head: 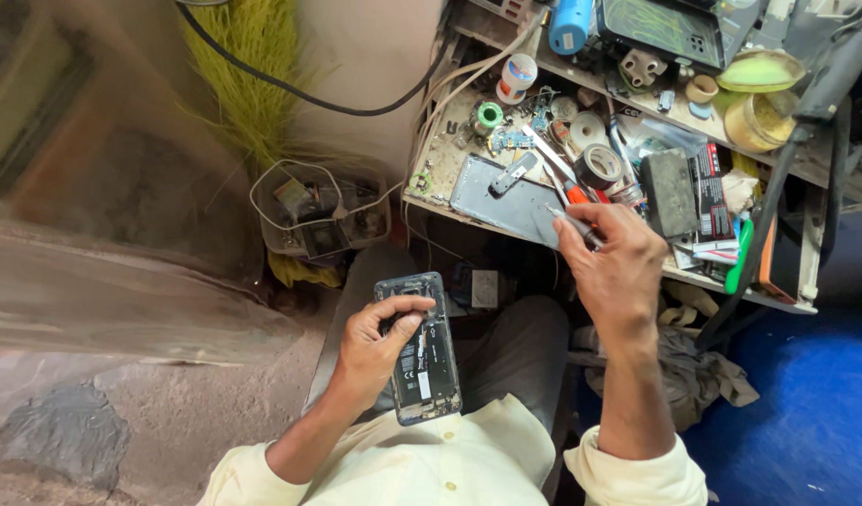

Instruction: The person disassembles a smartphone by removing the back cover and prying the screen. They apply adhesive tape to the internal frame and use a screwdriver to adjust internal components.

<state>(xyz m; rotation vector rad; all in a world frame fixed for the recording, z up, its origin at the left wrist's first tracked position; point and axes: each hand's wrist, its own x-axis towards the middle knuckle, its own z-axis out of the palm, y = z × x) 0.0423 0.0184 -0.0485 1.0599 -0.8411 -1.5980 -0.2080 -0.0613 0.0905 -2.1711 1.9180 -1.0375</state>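
Nearest the camera are the pale yellow sleeves (468,464) of the person's shirt. The left hand (374,351) is clamped on an opened phone (419,349), back cover off, internals facing up. The thumb lies across the upper part of the phone; the fingers wrap beneath it. The phone is held over the lap, above the grey trousers (515,351).

The right hand (618,262) is raised at the front edge of the bench (440,164). Its fingers are closed on a thin metal tool (573,225), with a red-handled tool (573,192) just beyond the fingertips. Whether the hand also grips the red handle cannot be told.

On the bench, just beside the right hand, lies a grey metal plate (506,201). Near it are a tape roll (599,167), a black block (670,192) and a small green spool (488,115). A white container (517,77) and a blue cylinder (570,24) stand farther back.

Left of the bench, a wire basket (320,211) of parts sits on the ground. A black cable (299,92) runs along the wall (356,47) above it. A crumpled cloth (693,370) lies below the bench, at the edge of a blue floor (806,412).
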